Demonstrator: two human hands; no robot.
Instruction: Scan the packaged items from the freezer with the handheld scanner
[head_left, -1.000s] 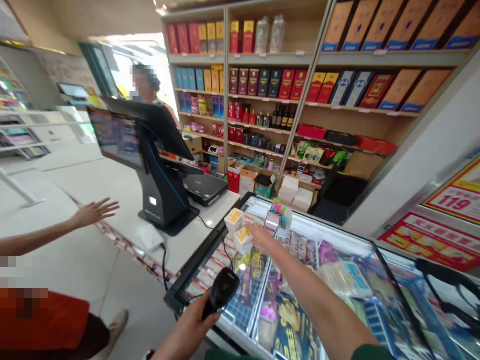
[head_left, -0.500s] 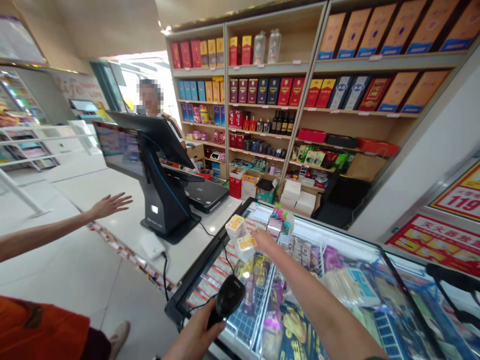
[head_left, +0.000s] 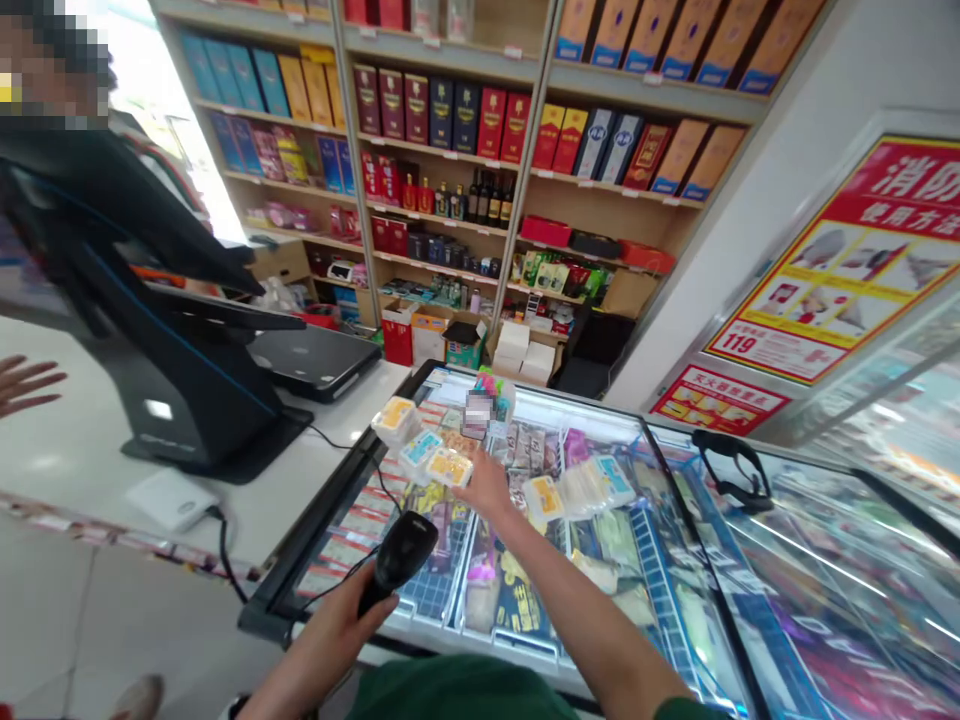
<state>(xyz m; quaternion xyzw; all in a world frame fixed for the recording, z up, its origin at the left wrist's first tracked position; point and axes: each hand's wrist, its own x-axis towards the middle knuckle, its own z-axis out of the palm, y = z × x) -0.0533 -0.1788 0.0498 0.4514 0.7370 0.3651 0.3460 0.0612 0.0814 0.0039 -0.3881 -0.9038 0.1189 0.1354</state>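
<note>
My left hand is wrapped round the handle of a black barcode scanner, its head pointing up over the glass-topped freezer. Out over the glass, my right hand grips the near edge of a clear plastic box with a yellow label. Beside that box lie a box with a blue label and another yellow-labelled box. To the right of my right forearm, a row of similar boxes lies on the glass. A phone-like object, partly blurred out, stands just beyond my right hand.
A black checkout terminal stands on the white counter, with a white device in front. Another person's hand reaches in at left. A black strap-like item lies farther right. Shelves of boxed bottles line the back.
My view has swung right and down, so things sit farther left. A blue-labelled box now shows beside the one at my right hand. The scanner stays in my left hand.
</note>
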